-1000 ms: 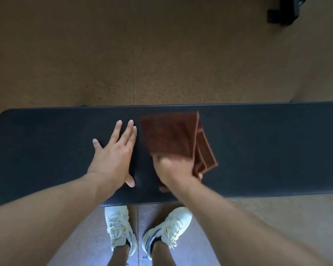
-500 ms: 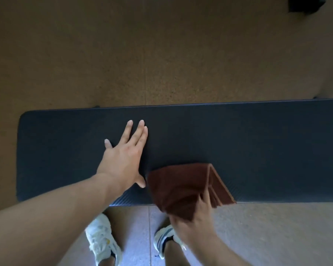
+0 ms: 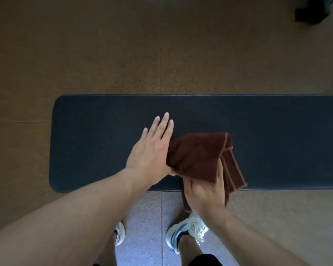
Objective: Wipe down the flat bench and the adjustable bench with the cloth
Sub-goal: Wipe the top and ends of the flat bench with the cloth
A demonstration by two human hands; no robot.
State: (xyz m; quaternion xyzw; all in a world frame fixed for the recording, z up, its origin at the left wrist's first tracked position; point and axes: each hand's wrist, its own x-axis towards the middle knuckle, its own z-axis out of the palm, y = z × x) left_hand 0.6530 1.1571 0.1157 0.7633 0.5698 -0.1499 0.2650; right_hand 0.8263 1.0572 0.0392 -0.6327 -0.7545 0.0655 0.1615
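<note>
A dark padded flat bench point(image 3: 277, 141) runs across the view from left of centre to the right edge. My left hand point(image 3: 152, 150) lies flat on its pad, fingers straight and together, pointing away from me. Right beside it, a folded brown cloth point(image 3: 196, 156) rests on the near half of the pad, and its left edge touches my left hand. My right hand point(image 3: 206, 192) grips the cloth's near end at the bench's front edge, with folds hanging over that edge. No adjustable bench is in view.
Brown speckled floor point(image 3: 123, 54) lies beyond the bench and lighter tiles point(image 3: 148, 217) lie under my feet in white sneakers point(image 3: 186, 231). A black object point(image 3: 313, 12) sits at the top right corner.
My right hand pulled the cloth from the bench's far side to its near edge, then pushed it partly back up beside my left hand. The view shifted right along the bench.
</note>
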